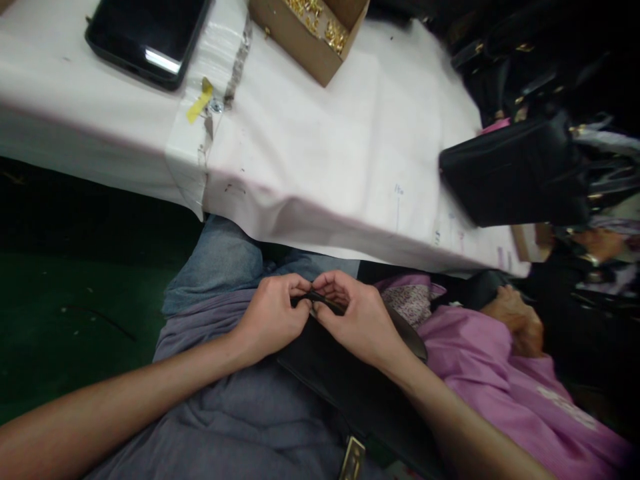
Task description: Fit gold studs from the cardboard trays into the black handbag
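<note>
A black leather-like bag (345,380) lies across my lap, with a gold-coloured metal fitting (353,459) low on it. Above the bag, a thin black strap (314,295) runs between my fingertips. My left hand (275,313) pinches it from one side, thumb against forefinger. Close beside, almost touching, my right hand (357,320) grips the same strap between thumb and fingers. Where the strap joins the bag is hidden under my right hand.
A white-covered table (320,147) stands in front of my knees. On it are a black phone (150,40), a cardboard box (320,63) of small gold-coloured fittings and another black bag (515,173). A person in pink clothing (470,347) sits close on my right.
</note>
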A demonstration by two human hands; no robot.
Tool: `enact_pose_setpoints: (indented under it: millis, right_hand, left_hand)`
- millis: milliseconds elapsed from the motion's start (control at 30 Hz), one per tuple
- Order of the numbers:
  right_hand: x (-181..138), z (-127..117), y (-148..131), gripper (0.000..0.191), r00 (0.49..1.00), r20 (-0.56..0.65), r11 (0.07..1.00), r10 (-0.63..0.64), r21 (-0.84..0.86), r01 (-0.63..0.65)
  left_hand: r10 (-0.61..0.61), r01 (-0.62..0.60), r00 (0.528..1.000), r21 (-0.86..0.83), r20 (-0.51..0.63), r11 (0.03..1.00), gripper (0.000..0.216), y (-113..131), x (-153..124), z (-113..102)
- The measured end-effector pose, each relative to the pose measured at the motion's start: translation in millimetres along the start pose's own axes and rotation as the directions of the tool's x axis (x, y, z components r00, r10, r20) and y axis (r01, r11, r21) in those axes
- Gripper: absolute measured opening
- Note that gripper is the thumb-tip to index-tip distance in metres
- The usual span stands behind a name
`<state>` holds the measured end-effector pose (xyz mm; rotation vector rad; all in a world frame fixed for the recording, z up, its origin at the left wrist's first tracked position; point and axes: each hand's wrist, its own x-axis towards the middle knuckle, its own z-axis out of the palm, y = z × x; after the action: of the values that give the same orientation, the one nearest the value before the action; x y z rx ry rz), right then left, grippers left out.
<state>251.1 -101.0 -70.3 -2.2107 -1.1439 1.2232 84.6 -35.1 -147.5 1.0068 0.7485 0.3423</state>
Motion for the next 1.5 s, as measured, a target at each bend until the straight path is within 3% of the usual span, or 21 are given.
enact_pose_setpoints:
  millis: [233, 467, 633, 800, 1033, 1500]
  right_hand:
    - [-1.2, 1.7, 0.0, 0.022, 1.0, -0.022, 1.0, -0.014, -0.014, 0.014]
    - [1.7, 6.9, -0.6, 0.017, 0.994, -0.105, 0.999, 0.002, -0.053, -0.007]
    - [1.4, 4.5, -5.8, 0.021, 0.996, -0.092, 1.0, -0.002, 0.003, 0.002]
    - [1.9, 4.8, -4.1, 0.019, 0.998, -0.06, 0.999, 0.01, 0.041, -0.007]
    - [1.1, 3.4, -1.3, 0.019, 1.0, -0.01, 0.998, 0.03, 0.061, -0.029]
    - [-2.9, 0.6, 1.1, 0.021, 0.999, 0.031, 0.999, 0.01, 0.05, -0.011]
  left_hand:
    - [0.004, -0.003, 1.0, 0.027, -0.017, 1.0, 0.033, 0.2, 1.8, -0.9]
    - [0.048, -0.043, 0.998, 0.1, -0.041, 0.994, 0.023, 3.2, 6.4, -0.7]
    - [0.045, -0.049, 0.998, 0.085, 0.049, 0.995, 0.022, 13.0, 4.8, -5.5]
    - [0.014, -0.03, 0.996, 0.185, 0.089, 0.982, 0.019, 24.3, 1.6, -12.3]
    - [0.024, -0.033, 0.999, 0.35, 0.029, 0.936, 0.015, 24.9, 3.0, -13.0]
    - [0.071, -0.076, 0.997, 0.38, 0.028, 0.922, 0.016, 12.4, -5.6, -9.1]
